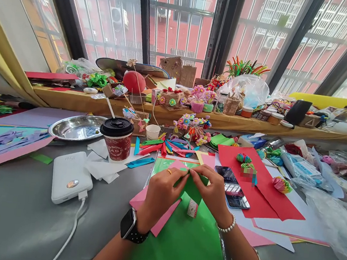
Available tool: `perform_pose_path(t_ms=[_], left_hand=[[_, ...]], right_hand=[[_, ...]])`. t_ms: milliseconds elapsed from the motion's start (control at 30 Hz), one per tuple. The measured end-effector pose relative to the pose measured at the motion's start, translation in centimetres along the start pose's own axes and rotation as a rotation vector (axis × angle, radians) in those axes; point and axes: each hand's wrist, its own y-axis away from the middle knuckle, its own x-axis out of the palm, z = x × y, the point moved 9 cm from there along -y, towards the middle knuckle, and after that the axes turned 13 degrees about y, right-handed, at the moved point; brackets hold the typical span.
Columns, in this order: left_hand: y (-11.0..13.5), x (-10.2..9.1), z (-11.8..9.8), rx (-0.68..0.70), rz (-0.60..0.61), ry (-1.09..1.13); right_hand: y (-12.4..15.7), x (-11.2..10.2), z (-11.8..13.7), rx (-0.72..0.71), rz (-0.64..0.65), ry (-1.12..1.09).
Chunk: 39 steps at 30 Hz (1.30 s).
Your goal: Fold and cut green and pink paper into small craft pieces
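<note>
Both hands meet over a green sheet lying in front of me. Between my fingertips is a small piece of dark green paper, its top edge pinched on both sides. My left hand, with a ring and a watch, is closed on the paper's left corner. My right hand, with a beaded bracelet, pinches the same edge from the right. Just below the paper stands a small roll of patterned tape. Pink paper lies partly under my left hand.
At left are a white power bank with its cable, a lidded cup and a metal plate. Folded paper strips lie beyond my hands. A phone and red paper are at right. Craft items crowd the window ledge.
</note>
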Motion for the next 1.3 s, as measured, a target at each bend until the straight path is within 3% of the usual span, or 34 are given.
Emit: perform_pose_path(t_ms=[267, 700, 800, 967, 1300], left_hand=[[0.1, -0.4, -0.8, 0.049, -0.09, 0.006], [-0.5, -0.3, -1.8, 0.111, -0.079, -0.082], [-0.7, 0.2, -2.6, 0.216, -0.028, -0.192], [-0.8, 2.3, -4.4, 0.466, 0.168, -0.476], [-1.8, 3.0, -5.0, 0.527, 0.282, -0.472]], right_hand=[[-0.1, -0.3, 0.2, -0.008, 0.007, -0.035], [-0.2, -0.4, -0.5, 0.0, -0.004, -0.086], [-0.2, -0.3, -0.8, 0.008, -0.002, -0.074], [-0.2, -0.1, -1.6, 0.031, -0.007, -0.055], [-0.2, -0.2, -2.8, 0.102, -0.047, -0.004]])
